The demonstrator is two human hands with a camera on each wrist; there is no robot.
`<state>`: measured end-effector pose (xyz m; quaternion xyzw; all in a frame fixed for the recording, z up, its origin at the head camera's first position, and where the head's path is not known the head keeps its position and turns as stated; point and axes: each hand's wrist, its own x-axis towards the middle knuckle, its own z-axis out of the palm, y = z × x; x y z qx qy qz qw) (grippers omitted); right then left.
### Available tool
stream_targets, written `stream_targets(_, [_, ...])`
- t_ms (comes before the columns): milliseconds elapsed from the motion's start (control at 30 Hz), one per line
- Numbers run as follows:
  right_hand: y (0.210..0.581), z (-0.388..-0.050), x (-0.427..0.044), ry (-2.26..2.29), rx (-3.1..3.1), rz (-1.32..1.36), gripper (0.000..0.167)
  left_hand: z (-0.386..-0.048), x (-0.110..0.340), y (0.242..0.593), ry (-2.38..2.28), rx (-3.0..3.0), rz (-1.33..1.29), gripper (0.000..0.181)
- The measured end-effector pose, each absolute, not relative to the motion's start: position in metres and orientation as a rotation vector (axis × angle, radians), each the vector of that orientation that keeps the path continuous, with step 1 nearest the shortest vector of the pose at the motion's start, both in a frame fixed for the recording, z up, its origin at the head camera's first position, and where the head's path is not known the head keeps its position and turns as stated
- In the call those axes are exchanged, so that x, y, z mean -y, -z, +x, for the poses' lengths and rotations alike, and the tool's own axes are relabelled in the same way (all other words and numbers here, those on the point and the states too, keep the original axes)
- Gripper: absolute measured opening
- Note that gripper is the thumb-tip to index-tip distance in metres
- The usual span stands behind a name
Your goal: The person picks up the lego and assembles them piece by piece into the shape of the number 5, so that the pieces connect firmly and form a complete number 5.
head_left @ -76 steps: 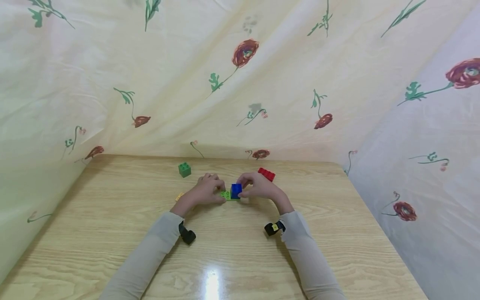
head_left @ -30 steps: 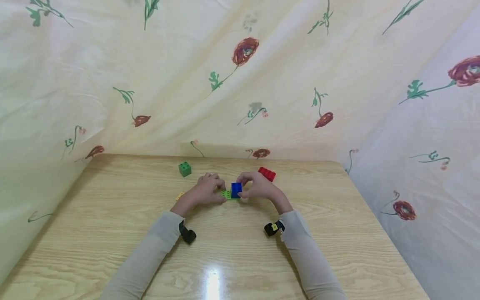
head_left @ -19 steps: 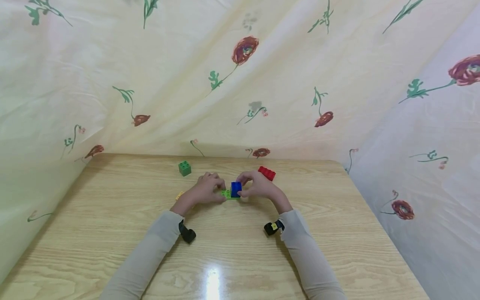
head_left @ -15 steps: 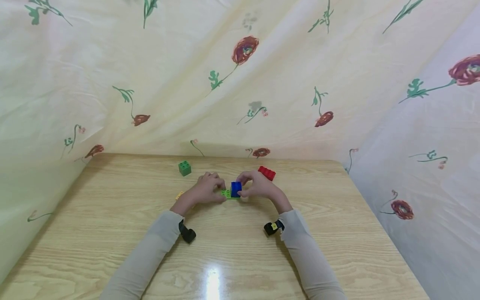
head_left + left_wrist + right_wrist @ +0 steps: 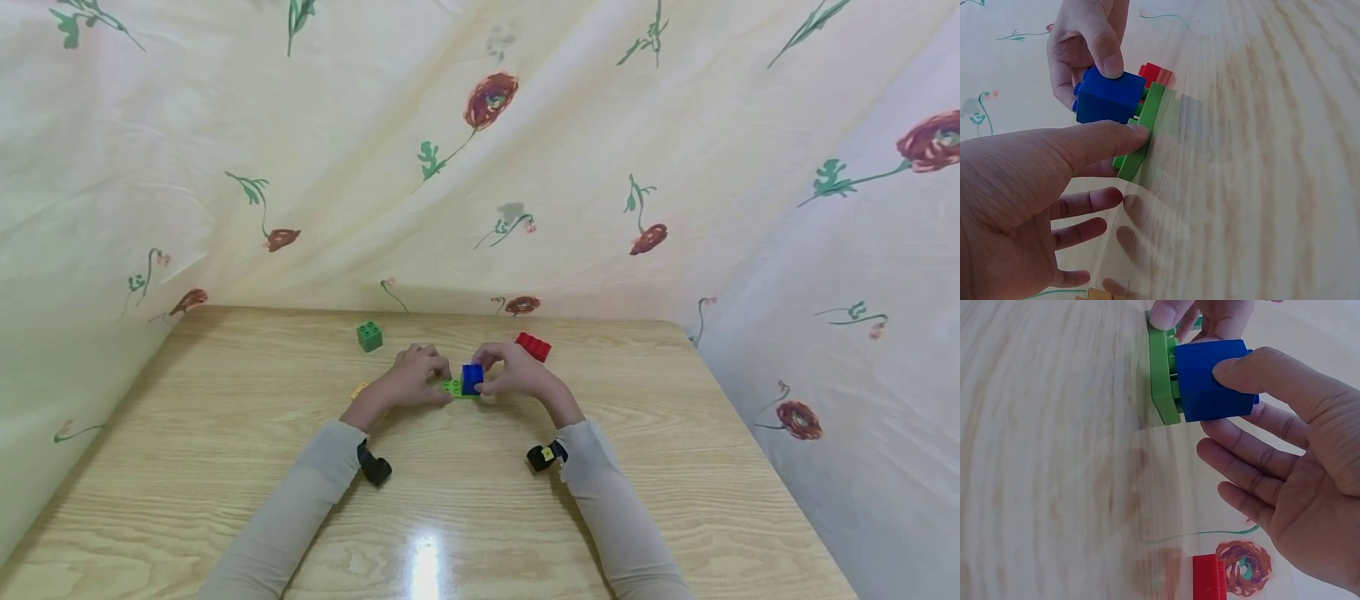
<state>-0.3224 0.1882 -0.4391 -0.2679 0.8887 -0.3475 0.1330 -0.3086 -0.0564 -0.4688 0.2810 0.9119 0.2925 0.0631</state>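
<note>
on the table (image 5: 465, 471), left hand (image 5: 414, 377) still pinches green plate (image 5: 1161, 375), right hand (image 5: 517, 371) blue brick (image 5: 1205, 390).

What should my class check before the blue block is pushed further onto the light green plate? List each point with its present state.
1. Left hand pinches the light green plate: ok.
2. Right hand grips the blue block: ok, thumb on its side.
3. Blue block pushed fully down: not ok, both wrist views show a gap with studs in it.
4. Sockets under the block lined up with the studs: cannot tell, its underside is hidden.
5. Red brick and dark green brick apart from the plate: ok.
</note>
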Motion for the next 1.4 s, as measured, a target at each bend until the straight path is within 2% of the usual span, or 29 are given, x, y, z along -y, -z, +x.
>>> stream_targets(1400, [0.4421, -0.3259, -0.1922, 1.062, -2.547, -0.814, 0.026, -0.3084, 0.0568, 0.4671, -0.872, -2.754, 0.849, 0.021])
